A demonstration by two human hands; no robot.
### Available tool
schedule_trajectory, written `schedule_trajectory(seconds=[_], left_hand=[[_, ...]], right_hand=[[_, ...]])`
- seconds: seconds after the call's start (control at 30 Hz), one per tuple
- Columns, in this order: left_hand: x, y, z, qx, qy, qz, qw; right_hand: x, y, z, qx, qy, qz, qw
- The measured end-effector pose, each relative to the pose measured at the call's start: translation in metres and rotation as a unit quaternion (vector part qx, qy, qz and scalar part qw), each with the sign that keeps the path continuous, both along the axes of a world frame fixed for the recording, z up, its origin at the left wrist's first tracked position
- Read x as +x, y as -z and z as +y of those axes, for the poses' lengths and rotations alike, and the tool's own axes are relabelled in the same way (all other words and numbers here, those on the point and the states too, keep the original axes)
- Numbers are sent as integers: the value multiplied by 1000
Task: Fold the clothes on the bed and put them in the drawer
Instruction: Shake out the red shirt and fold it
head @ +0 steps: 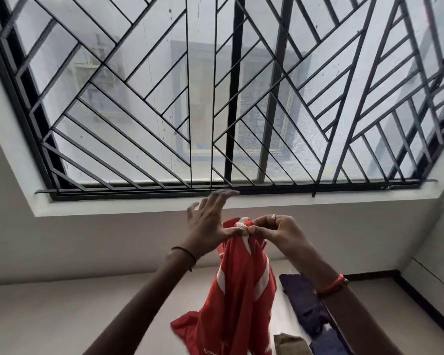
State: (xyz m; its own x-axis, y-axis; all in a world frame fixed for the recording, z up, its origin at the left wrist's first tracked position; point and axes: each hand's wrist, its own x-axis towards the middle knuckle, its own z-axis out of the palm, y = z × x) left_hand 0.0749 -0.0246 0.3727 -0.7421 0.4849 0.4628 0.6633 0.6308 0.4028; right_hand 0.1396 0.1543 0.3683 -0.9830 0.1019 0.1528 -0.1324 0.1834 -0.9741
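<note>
A red garment with white stripes (pixel 241 298) hangs in the air in front of me, its lower part trailing down onto the bed (pixel 62 316). My right hand (pixel 277 233) pinches its top edge between thumb and fingers. My left hand (pixel 208 221) touches the same top edge with its thumb, while its other fingers are spread wide and raised. Both hands meet at the top of the cloth, just below the window sill.
A dark navy garment (pixel 300 301) lies on the bed to the right, with an olive-brown cloth (pixel 290 344) and a blue cloth (pixel 326 344) near the bottom. A large barred window (pixel 215 98) fills the wall ahead. White furniture (pixel 438 285) stands at the right.
</note>
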Motion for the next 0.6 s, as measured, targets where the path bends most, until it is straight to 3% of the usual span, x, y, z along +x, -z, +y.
schedule_trajectory(seconds=[0.13,0.23,0.33,0.4,0.6], left_hand=[[-17,-17,-5,-13,249,-118,961],[-17,-26,-7,29,285,-195,938],[-19,-32,-8,3,291,-231,928],[-18,-32,-8,-12,303,-216,928],[-7,-21,-2,64,267,-62,960]], right_hand=[[5,-9,0,5,-43,-5,999],[12,-16,1,-20,-77,-5,997],[16,-19,1,-17,-90,-4,996],[18,-19,1,-11,-82,2,997],[22,-26,1,-38,-34,44,998]])
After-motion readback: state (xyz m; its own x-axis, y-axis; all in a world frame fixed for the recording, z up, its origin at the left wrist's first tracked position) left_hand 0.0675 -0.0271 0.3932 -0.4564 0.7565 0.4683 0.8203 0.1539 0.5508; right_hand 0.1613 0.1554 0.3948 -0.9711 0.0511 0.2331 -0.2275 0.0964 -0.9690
